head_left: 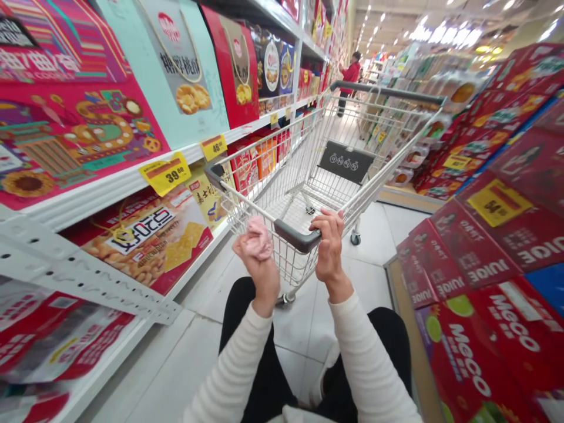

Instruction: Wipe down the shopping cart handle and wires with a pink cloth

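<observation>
A metal shopping cart [282, 194] stands in front of me, its near end fitted with a dark grey bumper [296, 236]. My left hand [259, 270] is closed around a crumpled pink cloth [258, 238], just left of the bumper and close to the wire basket. The fingers of my right hand [329, 244] are bent over the right corner of that bumper. Inside the cart's far part is a black panel [346, 161] with a white printed pattern; the basket holds no goods that I can see.
Shelves [97, 188] of boxed snacks with yellow price tags run along the left. Stacked red drink cartons [476, 235] border the right side. White floor tiles [291, 352] lie below. A person in red [351, 73] stands far down the aisle.
</observation>
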The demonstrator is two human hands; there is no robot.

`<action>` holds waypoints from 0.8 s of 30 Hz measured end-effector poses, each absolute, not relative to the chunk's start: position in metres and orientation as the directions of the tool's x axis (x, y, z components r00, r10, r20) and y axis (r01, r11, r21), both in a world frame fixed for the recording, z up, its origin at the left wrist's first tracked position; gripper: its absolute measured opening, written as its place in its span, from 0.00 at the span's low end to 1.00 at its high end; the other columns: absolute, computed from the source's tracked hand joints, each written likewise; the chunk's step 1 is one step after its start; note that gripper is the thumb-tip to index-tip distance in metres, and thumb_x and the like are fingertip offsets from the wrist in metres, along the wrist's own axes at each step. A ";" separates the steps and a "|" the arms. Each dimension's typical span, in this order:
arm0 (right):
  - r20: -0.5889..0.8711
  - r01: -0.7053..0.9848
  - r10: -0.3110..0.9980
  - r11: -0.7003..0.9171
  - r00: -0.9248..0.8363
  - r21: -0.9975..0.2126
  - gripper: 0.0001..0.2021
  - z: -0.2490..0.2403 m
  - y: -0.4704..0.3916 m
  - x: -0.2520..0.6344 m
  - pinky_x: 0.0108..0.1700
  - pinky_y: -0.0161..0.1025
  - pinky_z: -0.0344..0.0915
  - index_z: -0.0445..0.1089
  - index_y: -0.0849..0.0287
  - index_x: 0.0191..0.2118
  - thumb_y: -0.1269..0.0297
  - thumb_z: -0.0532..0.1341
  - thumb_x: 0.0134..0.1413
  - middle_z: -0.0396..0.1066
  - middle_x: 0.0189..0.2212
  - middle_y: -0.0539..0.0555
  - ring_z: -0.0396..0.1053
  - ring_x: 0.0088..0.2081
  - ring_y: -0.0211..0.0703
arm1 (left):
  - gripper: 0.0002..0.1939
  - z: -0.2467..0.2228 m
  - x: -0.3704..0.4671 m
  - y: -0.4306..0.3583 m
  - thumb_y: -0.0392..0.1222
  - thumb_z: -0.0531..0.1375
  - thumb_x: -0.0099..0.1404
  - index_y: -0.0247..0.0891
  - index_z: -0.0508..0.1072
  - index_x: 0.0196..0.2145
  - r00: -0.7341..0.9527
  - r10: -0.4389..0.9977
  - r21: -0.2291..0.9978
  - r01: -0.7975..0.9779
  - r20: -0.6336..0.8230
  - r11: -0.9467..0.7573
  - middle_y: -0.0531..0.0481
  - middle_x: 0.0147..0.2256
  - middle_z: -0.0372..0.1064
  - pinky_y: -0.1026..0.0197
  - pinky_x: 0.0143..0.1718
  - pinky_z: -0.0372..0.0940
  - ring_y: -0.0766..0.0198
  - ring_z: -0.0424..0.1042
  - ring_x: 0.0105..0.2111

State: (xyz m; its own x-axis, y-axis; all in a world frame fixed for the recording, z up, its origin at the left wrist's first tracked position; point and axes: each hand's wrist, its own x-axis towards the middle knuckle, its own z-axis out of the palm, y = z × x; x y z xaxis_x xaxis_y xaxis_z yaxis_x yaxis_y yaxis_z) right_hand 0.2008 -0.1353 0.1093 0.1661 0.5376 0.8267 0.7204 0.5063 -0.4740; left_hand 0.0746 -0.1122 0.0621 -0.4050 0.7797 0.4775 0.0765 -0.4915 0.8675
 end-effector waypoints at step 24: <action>0.814 0.698 0.554 0.512 0.176 -0.500 0.26 0.113 -0.132 0.258 0.73 0.59 0.50 0.66 0.51 0.34 0.52 0.34 0.73 0.69 0.36 0.53 0.67 0.57 0.48 | 0.17 0.196 0.031 -0.031 0.34 0.52 0.65 0.44 0.82 0.34 0.599 0.584 0.283 0.524 0.548 -0.803 0.49 0.37 0.78 0.50 0.54 0.61 0.57 0.70 0.41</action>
